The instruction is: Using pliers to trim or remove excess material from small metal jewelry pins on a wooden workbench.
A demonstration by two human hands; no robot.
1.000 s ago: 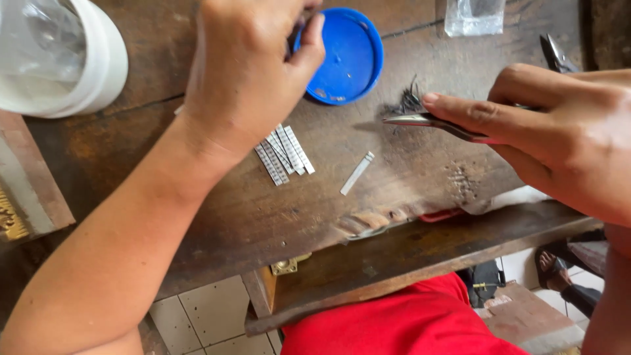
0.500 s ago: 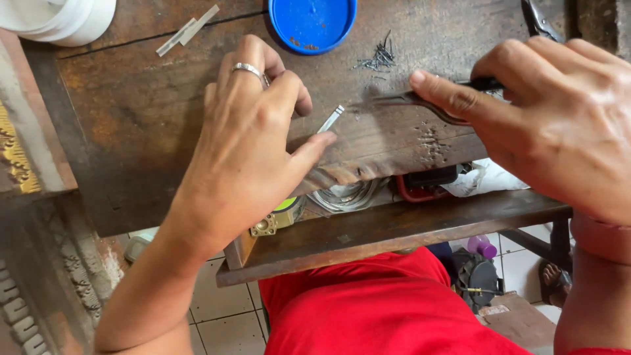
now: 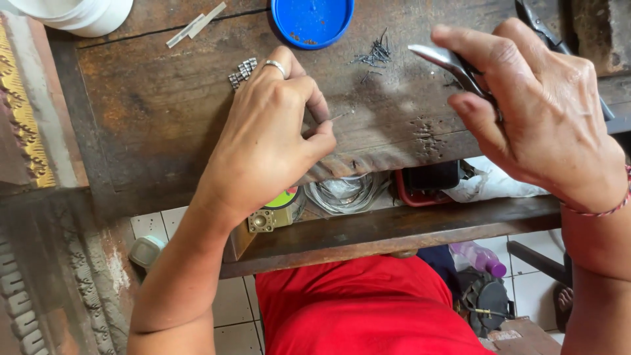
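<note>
Two hands: left hand pinching one thin pin; right hand gripping one tweezers.

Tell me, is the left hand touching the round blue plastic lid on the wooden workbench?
Apart. The head view shows the left hand pinching a thin metal pin, with bare wooden workbench between its knuckles and the round blue plastic lid.

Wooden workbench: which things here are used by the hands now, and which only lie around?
In use:
left hand pinching a thin metal pin
right hand holding pliers

Lying about:
blue lid
white container
metal strips
</note>
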